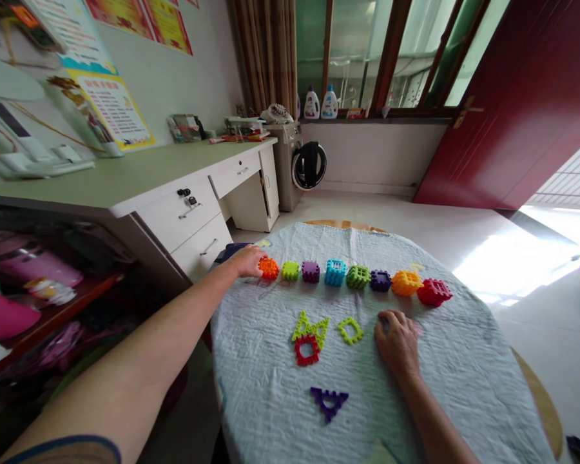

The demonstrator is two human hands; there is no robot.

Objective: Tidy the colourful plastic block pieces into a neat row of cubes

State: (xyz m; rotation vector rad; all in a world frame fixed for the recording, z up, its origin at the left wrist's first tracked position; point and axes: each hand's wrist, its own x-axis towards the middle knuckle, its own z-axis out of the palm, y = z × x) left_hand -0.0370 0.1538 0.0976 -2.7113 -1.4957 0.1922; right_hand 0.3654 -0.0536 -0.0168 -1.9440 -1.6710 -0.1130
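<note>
My left hand [250, 261] reaches to the far left of the table, thumb and fingers closed on the left side of an orange stack of toothed plastic building pieces [269, 269]. That stack stands at the left end of a row. To its right follow stacks in lime [290, 270], purple [310, 271], blue [336, 272], green [358, 277], dark purple [381, 280], yellow-orange [406, 282] and red [434, 292]. My right hand [399, 338] rests on the cloth, fingers loosely bent with a gap at the thumb, holding nothing visible. Nearest to it lies a lime square frame [350, 330].
Lime triangles [319, 331], a red square frame [307, 350] and a dark purple triangle [329, 403] lie loose on the cloth-covered round table [270, 399]. A desk with drawers [183, 219] stands left, a washing machine [286, 167] with its door ajar behind.
</note>
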